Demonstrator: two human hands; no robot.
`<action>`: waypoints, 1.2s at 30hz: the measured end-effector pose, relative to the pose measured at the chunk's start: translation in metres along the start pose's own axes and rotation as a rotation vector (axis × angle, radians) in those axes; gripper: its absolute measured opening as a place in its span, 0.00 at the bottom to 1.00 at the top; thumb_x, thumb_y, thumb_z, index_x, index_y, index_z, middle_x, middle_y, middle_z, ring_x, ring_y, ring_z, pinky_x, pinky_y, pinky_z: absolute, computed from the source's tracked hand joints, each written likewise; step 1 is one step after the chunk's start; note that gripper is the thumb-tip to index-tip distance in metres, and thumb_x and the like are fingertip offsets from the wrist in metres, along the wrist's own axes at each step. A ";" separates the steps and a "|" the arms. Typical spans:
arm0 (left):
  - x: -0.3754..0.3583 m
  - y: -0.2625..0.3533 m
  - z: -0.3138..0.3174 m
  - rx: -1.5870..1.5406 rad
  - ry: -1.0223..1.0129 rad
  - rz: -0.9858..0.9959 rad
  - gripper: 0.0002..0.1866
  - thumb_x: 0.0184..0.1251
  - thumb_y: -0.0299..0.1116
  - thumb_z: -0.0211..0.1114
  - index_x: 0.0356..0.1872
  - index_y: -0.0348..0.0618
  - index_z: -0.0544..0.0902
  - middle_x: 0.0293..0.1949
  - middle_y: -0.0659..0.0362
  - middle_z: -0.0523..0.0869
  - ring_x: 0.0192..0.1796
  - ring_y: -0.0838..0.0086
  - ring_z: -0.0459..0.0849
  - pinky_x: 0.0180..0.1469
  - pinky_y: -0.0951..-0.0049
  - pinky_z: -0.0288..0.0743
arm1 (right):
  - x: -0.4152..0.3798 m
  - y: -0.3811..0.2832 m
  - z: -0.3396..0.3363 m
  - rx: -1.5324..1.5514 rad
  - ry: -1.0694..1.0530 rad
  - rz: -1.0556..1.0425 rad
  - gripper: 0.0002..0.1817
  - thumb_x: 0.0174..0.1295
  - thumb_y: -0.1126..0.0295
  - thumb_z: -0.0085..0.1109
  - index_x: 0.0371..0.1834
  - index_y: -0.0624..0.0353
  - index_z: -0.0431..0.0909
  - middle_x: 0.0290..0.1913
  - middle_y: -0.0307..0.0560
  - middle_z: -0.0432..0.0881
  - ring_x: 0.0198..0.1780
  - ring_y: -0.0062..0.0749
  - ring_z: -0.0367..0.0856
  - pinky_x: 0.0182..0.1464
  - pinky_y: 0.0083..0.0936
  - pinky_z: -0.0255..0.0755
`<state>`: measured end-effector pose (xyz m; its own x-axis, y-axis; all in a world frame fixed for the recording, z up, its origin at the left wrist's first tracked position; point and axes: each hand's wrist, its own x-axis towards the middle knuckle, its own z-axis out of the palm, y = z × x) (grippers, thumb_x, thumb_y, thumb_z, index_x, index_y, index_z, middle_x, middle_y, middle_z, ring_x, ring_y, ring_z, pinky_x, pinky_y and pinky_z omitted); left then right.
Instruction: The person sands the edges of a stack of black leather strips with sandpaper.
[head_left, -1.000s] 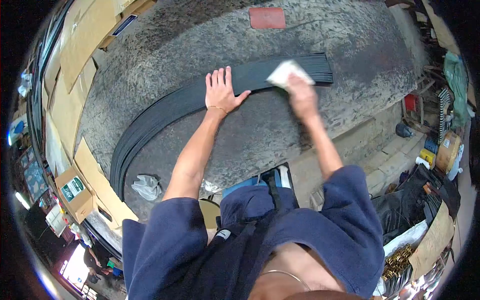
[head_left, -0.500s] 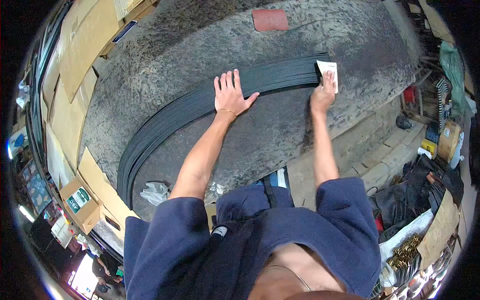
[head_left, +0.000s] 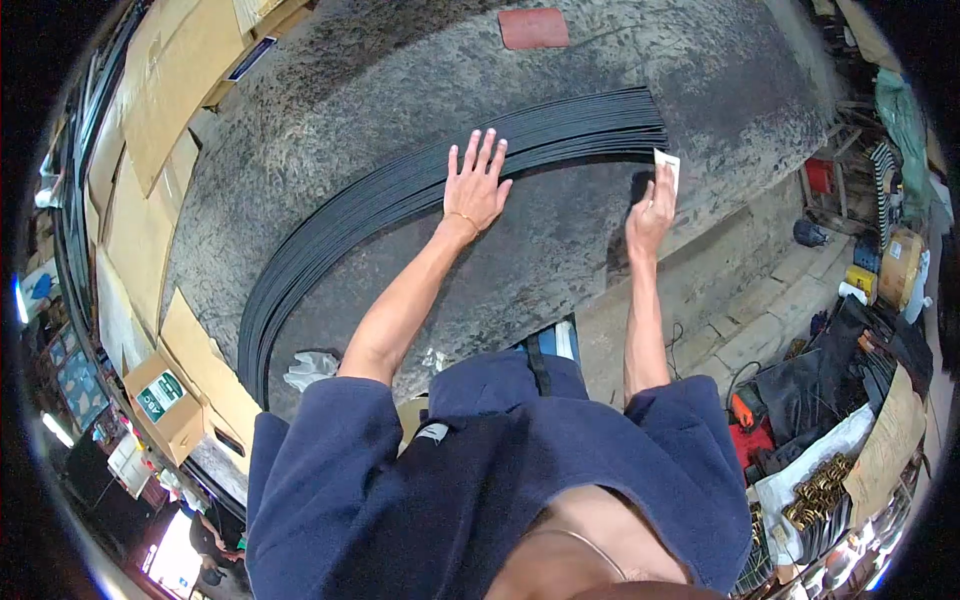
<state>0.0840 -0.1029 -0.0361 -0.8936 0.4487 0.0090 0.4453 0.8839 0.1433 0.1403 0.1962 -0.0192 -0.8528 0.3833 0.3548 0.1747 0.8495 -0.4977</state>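
Observation:
A long stack of thin black strips (head_left: 360, 215) lies in a curve across a grey concrete slab (head_left: 330, 110). My left hand (head_left: 478, 185) rests flat on the strips near their middle, fingers spread. My right hand (head_left: 652, 208) holds a small white pad (head_left: 668, 166) at the near edge of the strips' right end. My blue sleeves fill the lower part of the view.
A red block (head_left: 532, 28) lies at the slab's far edge. A crumpled white rag (head_left: 308, 368) sits near the strips' left end. Cardboard sheets and a box (head_left: 158, 398) line the left side. Tools, bags and brass parts (head_left: 822, 500) crowd the floor at right.
My right hand has drawn the white pad off the top of the strips' right end, toward me, to their near edge. My left hand has shifted slightly right along the strips.

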 end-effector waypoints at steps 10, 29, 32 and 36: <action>-0.001 0.001 -0.001 0.019 -0.007 -0.007 0.44 0.70 0.61 0.58 0.79 0.43 0.62 0.82 0.52 0.56 0.84 0.56 0.49 0.80 0.40 0.46 | 0.023 -0.018 0.041 0.021 -0.349 -0.373 0.26 0.62 0.79 0.52 0.66 0.61 0.78 0.63 0.59 0.82 0.67 0.54 0.77 0.71 0.52 0.66; 0.002 0.001 -0.007 -0.019 -0.031 -0.011 0.47 0.69 0.65 0.58 0.79 0.39 0.61 0.82 0.51 0.55 0.84 0.56 0.48 0.80 0.40 0.46 | 0.009 -0.032 0.052 0.073 -0.276 -0.442 0.25 0.58 0.84 0.51 0.61 0.63 0.81 0.59 0.57 0.84 0.67 0.51 0.78 0.72 0.44 0.68; 0.001 0.000 -0.007 -0.010 -0.028 -0.024 0.48 0.68 0.65 0.59 0.79 0.39 0.62 0.83 0.51 0.55 0.84 0.56 0.49 0.80 0.40 0.46 | 0.056 0.023 0.023 0.002 -0.169 -0.140 0.27 0.60 0.86 0.45 0.62 0.63 0.81 0.64 0.58 0.82 0.70 0.50 0.76 0.74 0.40 0.68; 0.003 0.002 -0.003 -0.010 -0.015 -0.039 0.49 0.68 0.66 0.58 0.79 0.40 0.61 0.83 0.51 0.55 0.85 0.57 0.48 0.80 0.40 0.45 | 0.034 -0.024 0.059 0.086 -0.152 -0.048 0.22 0.62 0.79 0.50 0.60 0.65 0.81 0.59 0.58 0.84 0.64 0.52 0.80 0.71 0.43 0.70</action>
<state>0.0824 -0.0999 -0.0324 -0.9092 0.4163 -0.0114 0.4099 0.8993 0.1526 0.0777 0.1672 -0.0422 -0.9249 0.2781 0.2592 0.0949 0.8291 -0.5509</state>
